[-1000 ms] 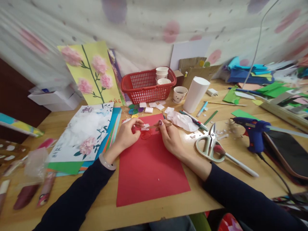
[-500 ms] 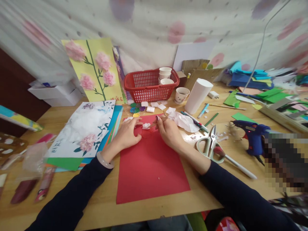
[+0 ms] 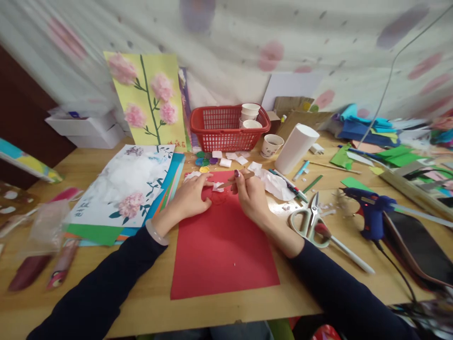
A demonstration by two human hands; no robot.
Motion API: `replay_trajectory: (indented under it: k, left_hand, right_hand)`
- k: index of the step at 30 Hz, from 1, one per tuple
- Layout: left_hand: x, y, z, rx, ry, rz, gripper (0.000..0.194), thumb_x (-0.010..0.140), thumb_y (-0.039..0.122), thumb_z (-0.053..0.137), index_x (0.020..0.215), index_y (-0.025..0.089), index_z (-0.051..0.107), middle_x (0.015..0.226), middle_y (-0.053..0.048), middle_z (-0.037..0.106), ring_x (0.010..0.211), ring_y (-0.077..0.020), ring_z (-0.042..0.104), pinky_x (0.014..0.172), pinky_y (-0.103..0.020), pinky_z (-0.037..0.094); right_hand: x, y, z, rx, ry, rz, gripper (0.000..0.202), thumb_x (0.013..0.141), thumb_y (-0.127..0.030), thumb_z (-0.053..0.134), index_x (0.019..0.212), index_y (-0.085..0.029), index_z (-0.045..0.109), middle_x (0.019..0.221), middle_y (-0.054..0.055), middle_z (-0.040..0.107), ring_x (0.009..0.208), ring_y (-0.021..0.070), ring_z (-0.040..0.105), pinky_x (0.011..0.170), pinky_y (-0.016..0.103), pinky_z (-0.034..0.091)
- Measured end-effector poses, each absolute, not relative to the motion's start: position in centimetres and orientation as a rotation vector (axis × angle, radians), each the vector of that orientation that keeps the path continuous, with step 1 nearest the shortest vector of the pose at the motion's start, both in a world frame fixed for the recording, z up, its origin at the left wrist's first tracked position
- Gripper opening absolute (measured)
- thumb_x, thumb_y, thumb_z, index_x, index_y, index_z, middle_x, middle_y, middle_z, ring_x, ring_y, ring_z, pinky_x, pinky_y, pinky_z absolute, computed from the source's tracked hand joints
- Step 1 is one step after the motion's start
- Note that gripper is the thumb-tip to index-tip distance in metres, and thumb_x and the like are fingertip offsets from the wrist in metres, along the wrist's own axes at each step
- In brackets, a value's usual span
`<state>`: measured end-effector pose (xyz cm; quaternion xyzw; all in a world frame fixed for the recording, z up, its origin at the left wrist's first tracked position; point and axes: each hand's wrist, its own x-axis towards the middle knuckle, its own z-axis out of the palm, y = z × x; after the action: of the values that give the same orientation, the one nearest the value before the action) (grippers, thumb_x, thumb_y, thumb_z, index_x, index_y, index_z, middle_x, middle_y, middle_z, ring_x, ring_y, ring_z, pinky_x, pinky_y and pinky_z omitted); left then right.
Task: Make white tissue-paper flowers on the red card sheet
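Note:
A sheet of red paper (image 3: 226, 245) lies flat on the table. My left hand (image 3: 191, 196) rests on its upper left part, thumb apart from the stretched fingers. Between my hands is a small white crumpled paper piece (image 3: 217, 187), just above a faint circle outline (image 3: 218, 198) on the sheet. My right hand (image 3: 249, 191) pinches a thin brown stick (image 3: 226, 184), whose tip points left at the white piece; whether they touch I cannot tell. More white scraps (image 3: 193, 175) lie behind my left fingers.
A red basket (image 3: 230, 139) with paper cups stands behind, beside a white paper roll (image 3: 296, 148). Scissors (image 3: 311, 219), a white-handled brush (image 3: 350, 252) and a blue glue gun (image 3: 371, 210) lie right. Flower pictures (image 3: 123, 189) and coloured sheets lie left.
The view has shifted slightly. My right hand has tilted, and the stick now shows plainly, pointing at the white piece. My left hand stays about where it was on the red sheet.

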<state>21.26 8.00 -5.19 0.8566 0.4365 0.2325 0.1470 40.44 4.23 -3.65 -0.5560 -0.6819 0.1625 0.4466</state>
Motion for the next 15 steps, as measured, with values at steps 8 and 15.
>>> replay_trajectory:
  k: [8, 15]
  left_hand:
    - [21.13, 8.07, -5.30, 2.440, 1.237, 0.687, 0.063, 0.065, 0.013, 0.063, 0.127, 0.016, 0.051, 0.113, -0.010, 0.073, 0.117, -0.0330, 0.061, 0.104, -0.050, 0.044]
    - [21.17, 8.01, -5.22, 2.469, 1.250, 0.694, 0.064, 0.065, 0.013, 0.062, 0.128, 0.017, 0.051, 0.115, -0.010, 0.073, 0.121, -0.0348, 0.058, 0.105, -0.050, 0.044]
  right_hand:
    - [39.60, 4.32, -4.44, -1.362, -1.797, 0.377, 0.050, 0.102, -0.052, 0.023, 0.075, -0.021, 0.053, 0.069, 0.006, 0.065, 0.060, 0.0169, 0.059, 0.059, 0.028, 0.042]
    - [39.94, 4.35, -4.10, -1.455, -1.872, 0.297, 0.040, 0.102, -0.041, 0.025, 0.082, -0.021, 0.053, 0.071, 0.008, 0.066, 0.066, 0.0196, 0.061, 0.062, 0.030, 0.040]
